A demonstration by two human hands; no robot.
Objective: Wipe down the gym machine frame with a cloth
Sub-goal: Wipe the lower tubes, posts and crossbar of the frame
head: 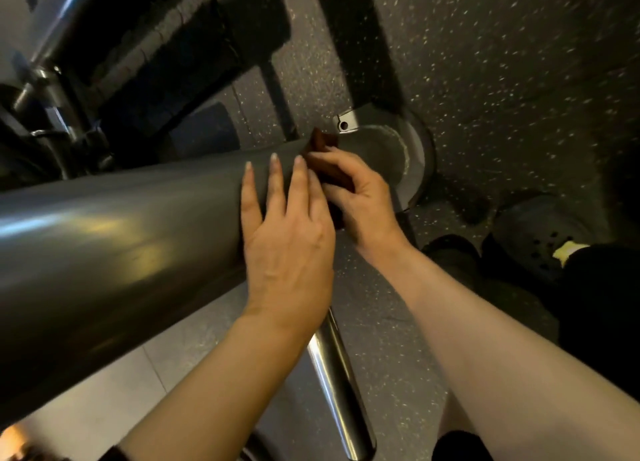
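Head cam looks down along a thick grey frame tube (121, 225) of the gym machine, running from lower left to a round base plate (412, 156) on the speckled floor (502, 62). Right hand (360, 197) has fingers curled round a dark brown cloth (325, 163), pressing it vs the tube just above the base; only bits of the cloth show betw. the fingers & at a corner near the top. Left hand (287, 239) lies flat on the tube right beside it, fingers straight & a bit spread, holding nothing, looks like bracing only. Progress, my guess: wiping is underway at the low end of this tube; can't tell from sheen alone which stretch is already clean, so the long run toward lower left, the far side of the tube & other frame parts prob. remain. Around: a chrome bar (332, 381) crosses under the left wrist, dark padded parts & metal fittings (45, 90) upper left, a bracket w/ a bolt hole (346, 121) by the base, a dark clog shoe (540, 232) at right. In the way: bracket & base rim crowd the cloth's path; the left hand covers the next patch up the tube.
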